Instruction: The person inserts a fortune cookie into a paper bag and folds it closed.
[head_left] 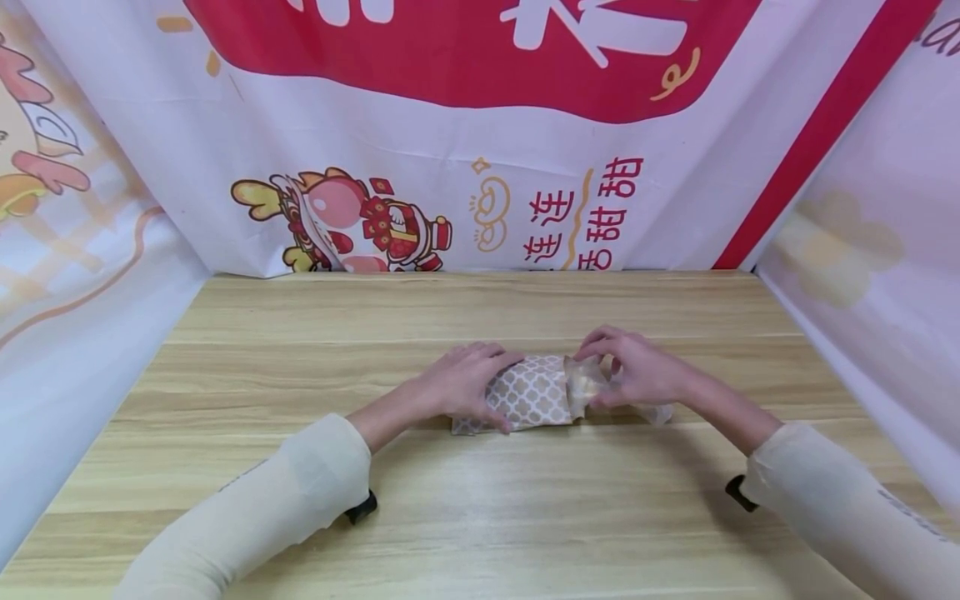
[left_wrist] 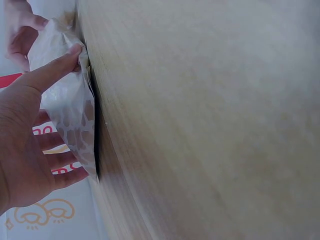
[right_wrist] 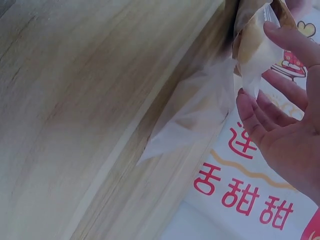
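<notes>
A tan paper bag (head_left: 532,392) with a white lattice pattern lies on its side on the table, its mouth facing right. My left hand (head_left: 459,385) grips its closed end, thumb on the near side and fingers along the far side. In the left wrist view the thumb presses the patterned paper (left_wrist: 75,117). At the mouth, my right hand (head_left: 647,372) holds a clear plastic wrapper (right_wrist: 200,102) that sticks partly out of the bag. Something pale yellow (right_wrist: 251,44) shows through the plastic; its kind cannot be made out. A loose end of the wrapper trails over the tabletop.
The wood-grain table (head_left: 465,517) carries the bag near its middle. Behind it hangs a white and red printed cloth (head_left: 450,133) with cartoon figures and lettering. More printed cloth (head_left: 862,250) walls off both sides.
</notes>
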